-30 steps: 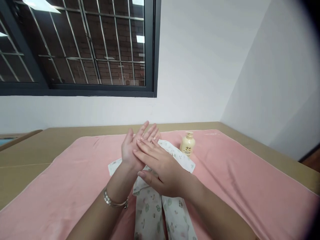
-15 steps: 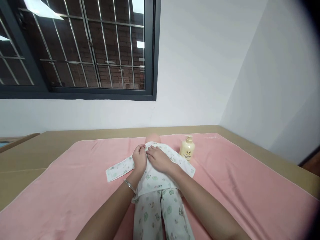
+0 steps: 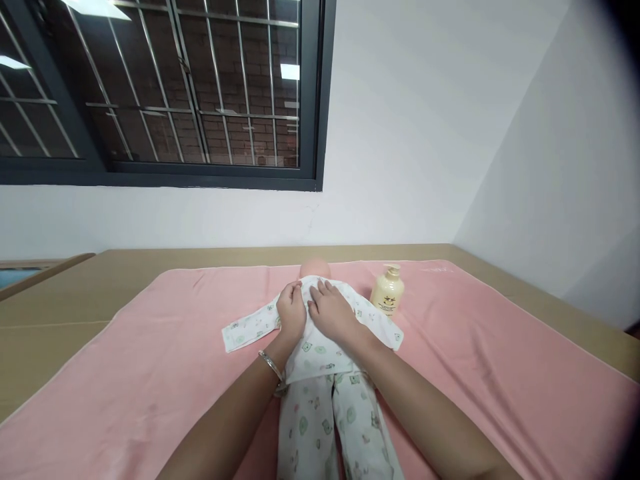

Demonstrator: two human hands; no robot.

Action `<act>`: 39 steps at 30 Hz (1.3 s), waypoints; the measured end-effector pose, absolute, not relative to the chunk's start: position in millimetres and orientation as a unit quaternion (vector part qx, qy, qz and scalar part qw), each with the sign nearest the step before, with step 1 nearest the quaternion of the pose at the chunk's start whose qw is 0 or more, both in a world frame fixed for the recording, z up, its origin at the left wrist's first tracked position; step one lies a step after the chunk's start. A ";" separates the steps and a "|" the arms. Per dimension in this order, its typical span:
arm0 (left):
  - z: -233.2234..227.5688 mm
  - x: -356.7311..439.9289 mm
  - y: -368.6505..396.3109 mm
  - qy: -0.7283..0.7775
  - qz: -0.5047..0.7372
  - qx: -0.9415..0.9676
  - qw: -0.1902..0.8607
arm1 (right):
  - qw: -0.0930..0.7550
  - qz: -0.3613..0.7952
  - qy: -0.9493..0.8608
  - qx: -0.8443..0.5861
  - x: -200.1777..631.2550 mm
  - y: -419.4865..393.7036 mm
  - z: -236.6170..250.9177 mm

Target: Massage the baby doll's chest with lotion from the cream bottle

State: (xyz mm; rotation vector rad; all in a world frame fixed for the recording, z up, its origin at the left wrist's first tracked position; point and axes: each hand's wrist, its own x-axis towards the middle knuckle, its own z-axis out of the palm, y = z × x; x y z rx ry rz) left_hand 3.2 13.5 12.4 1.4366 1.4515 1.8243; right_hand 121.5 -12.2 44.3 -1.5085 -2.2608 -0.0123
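Note:
A baby doll, its smooth round head (image 3: 315, 269) showing at the far end, lies in a white long-sleeved baby shirt (image 3: 320, 353) with a small green print. Matching trousers (image 3: 307, 427) cover its legs. On the upper chest near the collar, my left hand (image 3: 291, 310) is closed, its curled fingers pinching the shirt's fabric. Beside it my right hand (image 3: 333, 310) lies flat on the shirt front, fingers stretched out and slightly apart. One sleeve reaches out to the left, the other to the right. The doll's face is out of sight.
A pink sheet (image 3: 165, 373) covers most of the tan padded surface (image 3: 55, 320). Right of the doll's shoulder stands a pale yellow pump bottle (image 3: 388, 291). Behind rise a white wall (image 3: 390, 133) and a barred, dark-framed window (image 3: 320, 100).
The view has shifted, so everything sits slightly further right and higher. My right hand's fingers have moved a little away from my left hand; the left keeps its pinch near the collar.

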 end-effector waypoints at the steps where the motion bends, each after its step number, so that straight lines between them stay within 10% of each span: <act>1: 12.6 3.4 12.7 0.521 0.646 0.523 0.195 | 0.212 0.009 -0.832 -0.512 123.8 -10.4 45.1; 25: 34.7 19.0 -13.2 0.619 0.308 0.718 -0.079 | 0.203 0.056 -0.775 -0.596 142.8 2.0 52.3; 39: 21.6 6.6 12.4 0.599 0.342 0.724 0.003 | 0.128 -0.037 -0.782 -0.609 125.2 -24.7 61.9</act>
